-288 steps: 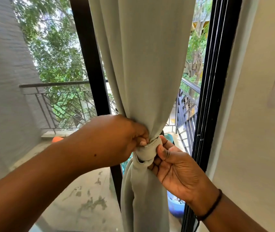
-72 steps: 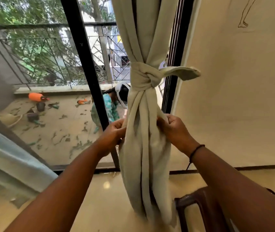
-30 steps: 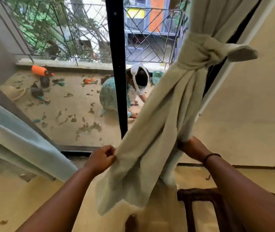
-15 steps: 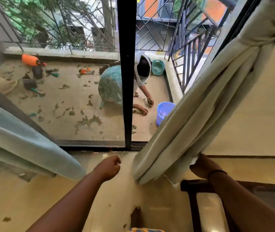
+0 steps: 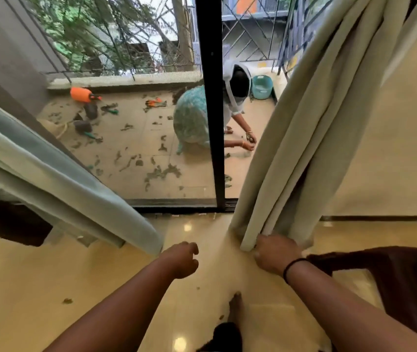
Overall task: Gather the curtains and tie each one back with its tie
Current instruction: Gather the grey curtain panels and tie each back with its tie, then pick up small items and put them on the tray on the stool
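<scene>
The beige right curtain [image 5: 301, 138] hangs gathered from the upper right down to the floor near the door track. My right hand [image 5: 274, 252] grips its bottom hem, fingers curled into the folds. Its knotted tie is out of frame above. My left hand [image 5: 184, 259] hovers over the floor to the left of that curtain, fingers loosely curled and holding nothing. A pale green left curtain [image 5: 57, 179] slants across the left side, loose, its lower corner ending close to my left hand.
A black door frame post [image 5: 211, 102] stands between the glass panes. A person crouches on the littered balcony outside. A dark brown chair [image 5: 392, 270] sits at the right beside my right arm. My foot [image 5: 235, 308] shows on the glossy floor.
The view tipped further down and the knot left the frame. My right hand kept hold of the beige curtain's hem and drew it straighter down; my left hand stayed free.
</scene>
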`<state>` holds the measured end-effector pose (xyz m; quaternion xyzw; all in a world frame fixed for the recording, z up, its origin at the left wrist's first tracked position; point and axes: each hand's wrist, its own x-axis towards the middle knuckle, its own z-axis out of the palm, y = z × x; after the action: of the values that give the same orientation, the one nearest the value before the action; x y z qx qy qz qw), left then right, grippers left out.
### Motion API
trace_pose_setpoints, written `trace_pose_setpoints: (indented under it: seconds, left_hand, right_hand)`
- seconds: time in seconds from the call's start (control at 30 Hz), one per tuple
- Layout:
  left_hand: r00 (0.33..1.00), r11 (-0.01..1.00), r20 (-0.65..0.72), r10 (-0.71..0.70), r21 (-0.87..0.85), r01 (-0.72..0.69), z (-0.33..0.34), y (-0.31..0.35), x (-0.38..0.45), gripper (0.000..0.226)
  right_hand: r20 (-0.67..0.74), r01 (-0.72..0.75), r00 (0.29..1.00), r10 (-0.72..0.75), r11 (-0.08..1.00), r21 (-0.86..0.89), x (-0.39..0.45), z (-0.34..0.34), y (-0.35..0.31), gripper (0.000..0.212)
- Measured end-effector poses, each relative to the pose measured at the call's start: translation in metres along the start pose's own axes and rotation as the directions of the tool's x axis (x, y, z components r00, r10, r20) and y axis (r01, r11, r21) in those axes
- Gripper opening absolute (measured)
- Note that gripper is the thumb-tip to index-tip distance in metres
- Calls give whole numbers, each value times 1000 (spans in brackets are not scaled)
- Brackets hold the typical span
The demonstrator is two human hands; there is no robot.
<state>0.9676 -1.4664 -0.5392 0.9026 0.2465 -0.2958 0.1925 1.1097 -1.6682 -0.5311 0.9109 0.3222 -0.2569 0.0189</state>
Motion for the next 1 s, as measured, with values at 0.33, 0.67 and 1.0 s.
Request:
trace_pose_setpoints:
  seconds: [0.33,0.67,1.0]
  left_hand:
    - [999,998,48,-17,57,14,6,-49,-33,41]
    - [998,998,31,55,3,-55,-23,-153,15,38]
    - [958,907,-5,285,326,-268,-66,-272,129,36]
  right_hand:
    - [194,-41,980,49,998,-43,-55,53,-20,35]
    - [271,-25,961,57,992,-120,29,32,-134,33]
    - [423,74,904,-65,997,-5,176,47,-288,37]
